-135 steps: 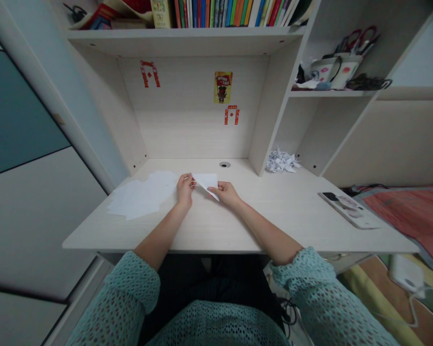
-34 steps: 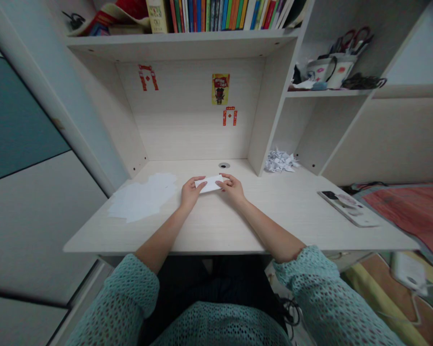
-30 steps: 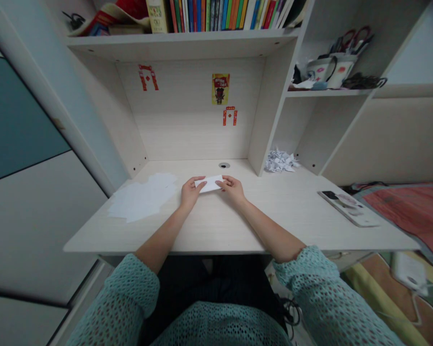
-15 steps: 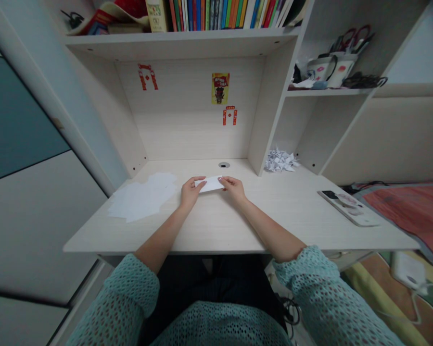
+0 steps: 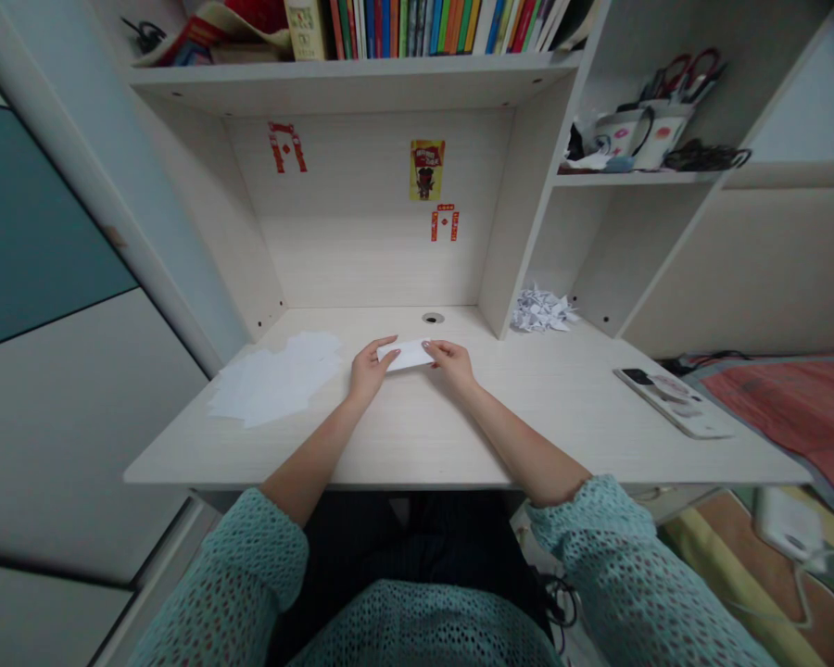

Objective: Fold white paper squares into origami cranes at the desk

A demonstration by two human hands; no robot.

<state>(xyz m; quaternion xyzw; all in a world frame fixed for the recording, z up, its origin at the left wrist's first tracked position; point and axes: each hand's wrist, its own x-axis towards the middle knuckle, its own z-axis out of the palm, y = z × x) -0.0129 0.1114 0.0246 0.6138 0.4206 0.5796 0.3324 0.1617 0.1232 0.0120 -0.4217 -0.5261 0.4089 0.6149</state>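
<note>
A small white piece of paper (image 5: pixel 410 355), a narrow rectangle, is held between my two hands just above the desk. My left hand (image 5: pixel 371 368) grips its left end, thumb on the near face and index finger along the top edge. At the right end, my right hand (image 5: pixel 451 360) pinches the paper between thumb and fingers. To the left, a spread of loose white paper sheets (image 5: pixel 271 378) lies on the desk, overlapping one another. A heap of small folded white paper pieces (image 5: pixel 542 309) rests at the back right, under the shelf.
A phone (image 5: pixel 673 402) lies on the right side of the white desk (image 5: pixel 417 445). Cups holding scissors and pens (image 5: pixel 657 130) stand on the right shelf. Books (image 5: pixel 445 28) line the upper shelf. Round cable hole (image 5: pixel 432 318) at the desk's back.
The view has shifted very slightly. My left index finger has lifted a little off the paper's top edge; both hands otherwise keep their hold and place.
</note>
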